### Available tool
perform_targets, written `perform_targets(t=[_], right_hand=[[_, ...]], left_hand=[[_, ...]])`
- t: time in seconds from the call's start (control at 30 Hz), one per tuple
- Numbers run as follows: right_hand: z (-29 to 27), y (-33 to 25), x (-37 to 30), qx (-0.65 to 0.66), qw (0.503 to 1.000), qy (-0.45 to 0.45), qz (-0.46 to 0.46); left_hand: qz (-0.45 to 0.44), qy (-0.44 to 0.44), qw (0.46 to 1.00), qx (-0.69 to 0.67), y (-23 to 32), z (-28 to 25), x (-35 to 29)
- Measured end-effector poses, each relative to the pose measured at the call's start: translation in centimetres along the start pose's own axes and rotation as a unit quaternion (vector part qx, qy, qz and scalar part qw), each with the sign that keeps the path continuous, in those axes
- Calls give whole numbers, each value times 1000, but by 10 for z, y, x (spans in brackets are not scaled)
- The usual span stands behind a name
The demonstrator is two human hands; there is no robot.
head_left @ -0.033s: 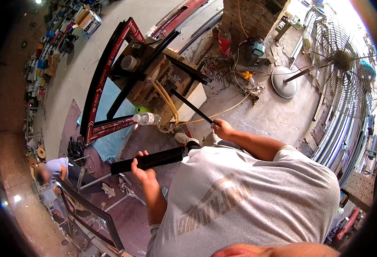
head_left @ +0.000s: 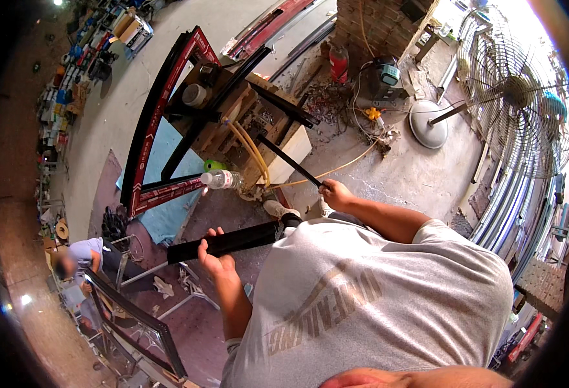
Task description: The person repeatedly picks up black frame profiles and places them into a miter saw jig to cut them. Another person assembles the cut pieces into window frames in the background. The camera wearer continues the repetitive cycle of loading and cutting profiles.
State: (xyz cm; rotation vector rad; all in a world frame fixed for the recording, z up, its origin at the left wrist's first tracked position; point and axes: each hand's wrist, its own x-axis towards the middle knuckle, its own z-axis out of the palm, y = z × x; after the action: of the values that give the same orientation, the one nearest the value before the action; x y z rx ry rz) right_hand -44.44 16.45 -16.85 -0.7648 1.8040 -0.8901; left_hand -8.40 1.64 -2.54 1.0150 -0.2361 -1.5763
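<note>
We hold 2 black bars, 1 per hand. Right hand (head_left: 337, 196): fingers clamped on near end of thin bar (head_left: 291, 161), which slants up and leftward, far end at wooden surface (head_left: 297, 152). Left hand (head_left: 219, 263): fingers clamped round wide bar (head_left: 249, 240), its right end near our grey shirt (head_left: 388, 284). Beyond hands, clear bottle (head_left: 221, 180) near surface. Left of surface, red-and-black frame (head_left: 147, 136); well right, big fan (head_left: 516, 90).
</note>
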Motion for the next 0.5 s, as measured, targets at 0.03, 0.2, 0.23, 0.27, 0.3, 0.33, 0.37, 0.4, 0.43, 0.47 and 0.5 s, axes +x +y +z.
perform_targets(t=[0.03,0.2,0.23,0.27,0.3,0.33,0.37,0.4,0.43,0.47,0.5], right_hand=[[-2,-5,-3,-29,1000,6,-5],[-14,51,-31,95,995,8,42],[-24,63,-41,85,995,29,48],[-33,74,-50,76,994,53,55],[-40,84,-53,116,987,96,51],[-43,93,-52,155,977,139,46],[-56,64,-52,142,974,167,61],[-69,61,-36,-31,974,222,-21],[-81,27,-21,-73,970,230,-17],[-85,-7,-5,-64,965,250,-53],[-88,-15,20,-91,962,249,-56]], left_hand=[[3,4,1000,-3,0,-4,2],[2,24,1000,-7,2,-4,8],[-3,11,1000,-6,4,-7,10],[-10,13,1000,-7,5,-12,13],[-12,16,1000,-10,7,-16,15],[-15,20,1000,-13,7,-19,17],[-9,19,1000,-11,6,-20,19],[-5,21,1000,-7,6,-20,16],[-1,21,1000,-3,5,-21,15],[-1,36,999,-4,6,-17,14],[-6,45,999,-3,5,-8,13]])
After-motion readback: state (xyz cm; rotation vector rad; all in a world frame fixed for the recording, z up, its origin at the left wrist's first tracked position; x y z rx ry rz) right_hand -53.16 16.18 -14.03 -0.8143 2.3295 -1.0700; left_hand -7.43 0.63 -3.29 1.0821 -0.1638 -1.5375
